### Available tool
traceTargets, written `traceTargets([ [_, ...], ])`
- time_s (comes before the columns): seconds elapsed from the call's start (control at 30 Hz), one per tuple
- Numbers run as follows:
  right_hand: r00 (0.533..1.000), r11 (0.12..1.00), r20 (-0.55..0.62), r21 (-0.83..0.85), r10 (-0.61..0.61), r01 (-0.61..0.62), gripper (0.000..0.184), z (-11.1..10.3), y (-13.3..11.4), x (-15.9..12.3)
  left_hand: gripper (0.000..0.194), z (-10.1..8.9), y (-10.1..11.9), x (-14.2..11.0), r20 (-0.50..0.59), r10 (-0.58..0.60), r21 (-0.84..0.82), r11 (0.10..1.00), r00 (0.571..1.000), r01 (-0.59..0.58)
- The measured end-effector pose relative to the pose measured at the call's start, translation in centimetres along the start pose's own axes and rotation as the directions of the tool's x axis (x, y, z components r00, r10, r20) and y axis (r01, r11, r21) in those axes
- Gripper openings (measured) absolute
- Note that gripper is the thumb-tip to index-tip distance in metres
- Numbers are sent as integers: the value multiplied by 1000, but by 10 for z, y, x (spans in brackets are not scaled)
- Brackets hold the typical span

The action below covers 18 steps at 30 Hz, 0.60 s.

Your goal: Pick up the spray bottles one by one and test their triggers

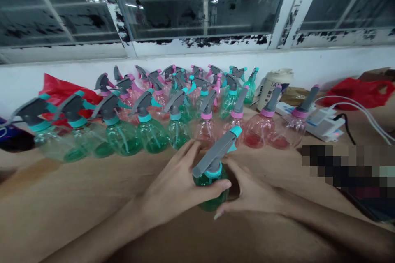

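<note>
Between my hands is a green spray bottle [212, 202] with a grey trigger head, a teal collar and a teal nozzle that points away to the upper right. My left hand [182, 181] wraps round its body from the left, thumb across the front. From the right, my right hand [251, 191] curves about the bottle, with thumb and fingers apart; whether it touches the bottle is hard to see. Just beyond stands a front row of spray bottles, green ones [152, 135] with teal collars on the left and pink ones [254, 131] with pink collars on the right.
More pink and green spray bottles crowd behind, near the white wall [173, 55] under the windows. A paper cup [273, 86], a power strip [324, 125] with cables and a red plastic bag [359, 92] lie at right. Another red bag [66, 88] is at left. A blurred-out dark object lies at right.
</note>
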State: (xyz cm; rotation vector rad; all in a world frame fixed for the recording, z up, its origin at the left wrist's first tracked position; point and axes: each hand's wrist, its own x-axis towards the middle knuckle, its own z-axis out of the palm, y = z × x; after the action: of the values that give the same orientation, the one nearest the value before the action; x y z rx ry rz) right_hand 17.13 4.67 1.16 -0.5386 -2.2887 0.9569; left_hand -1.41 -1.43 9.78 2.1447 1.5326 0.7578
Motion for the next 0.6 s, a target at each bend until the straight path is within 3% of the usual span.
traceTargets([
  [0.13,999,999,26,39,-25,24,91,2,0,5,53,2,-2,14,-19,97,-209,973,995,-99],
  [0.33,993,995,97,83,-66,59,88,-1,-1,15,46,13,-7,25,-12,178,-370,913,984,-170],
  [0.5,988,997,152,80,-33,21,98,-4,-1,15,29,18,-8,25,-83,179,-325,925,980,-196],
  [0.6,985,1000,170,-20,-12,16,99,-7,6,10,31,18,-7,24,-106,146,-284,944,984,-170],
])
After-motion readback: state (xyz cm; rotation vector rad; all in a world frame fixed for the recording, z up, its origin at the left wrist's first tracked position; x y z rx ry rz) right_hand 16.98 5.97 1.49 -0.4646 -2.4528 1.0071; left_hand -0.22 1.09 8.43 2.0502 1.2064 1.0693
